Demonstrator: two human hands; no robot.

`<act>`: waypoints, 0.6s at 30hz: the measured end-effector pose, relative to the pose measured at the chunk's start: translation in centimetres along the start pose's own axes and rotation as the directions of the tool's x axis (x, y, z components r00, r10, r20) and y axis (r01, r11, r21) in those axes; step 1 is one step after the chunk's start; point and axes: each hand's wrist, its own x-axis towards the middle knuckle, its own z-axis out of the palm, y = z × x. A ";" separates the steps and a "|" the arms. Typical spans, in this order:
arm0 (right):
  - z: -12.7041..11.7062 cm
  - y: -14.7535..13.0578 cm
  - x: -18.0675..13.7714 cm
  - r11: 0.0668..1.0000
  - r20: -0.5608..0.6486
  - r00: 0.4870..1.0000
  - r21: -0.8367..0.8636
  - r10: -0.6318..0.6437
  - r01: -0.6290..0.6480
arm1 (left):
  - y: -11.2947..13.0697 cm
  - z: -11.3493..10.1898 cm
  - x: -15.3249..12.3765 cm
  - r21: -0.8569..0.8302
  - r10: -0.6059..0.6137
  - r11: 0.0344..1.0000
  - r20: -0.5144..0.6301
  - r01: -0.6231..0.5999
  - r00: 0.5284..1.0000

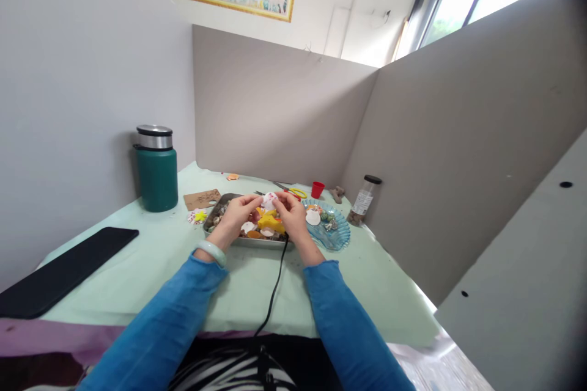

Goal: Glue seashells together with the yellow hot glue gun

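Between the fingertips of both hands is a small white piece with red marks [269,200]; its exact kind is too small to tell. My left hand [238,217], with a pale bracelet at the wrist, pinches its left side. My right hand [294,218] grips it from the right. Below them sits a metal tray [257,244] filled with small shell-like and stone-like pieces. A yellow object [271,222], perhaps a glue gun, lies over the tray's contents. Close to it a black cord [276,287] runs down past the table's front edge.
Right of the tray is a blue scalloped plate [342,234] with small pieces. Behind stand a red cup [317,189] and yellow-handled scissors [298,193]. A jar [364,201] is at right. Leftward are a green flask [157,177], brown card [202,199] and black mat [68,269]. Grey partitions enclose the table.
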 end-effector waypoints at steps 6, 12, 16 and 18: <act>0.1 -0.3 -0.2 1.000 0.038 0.999 0.008 -0.001 0.001 | -0.4 -0.6 0.3 0.026 0.042 0.999 0.024 -0.043 0.999; 0.1 -0.1 -0.1 0.998 0.090 0.996 0.048 0.027 -0.031 | -0.5 -0.7 0.4 0.029 0.027 0.999 0.044 -0.028 0.999; 0.0 0.0 0.2 0.982 0.101 0.990 0.151 0.099 -0.113 | -0.4 -0.4 0.2 0.000 -0.010 1.000 0.087 0.010 0.996; 0.0 -0.1 0.2 0.971 0.103 0.987 0.193 0.121 -0.139 | -0.3 -0.3 0.1 -0.020 -0.018 1.000 0.102 0.020 0.995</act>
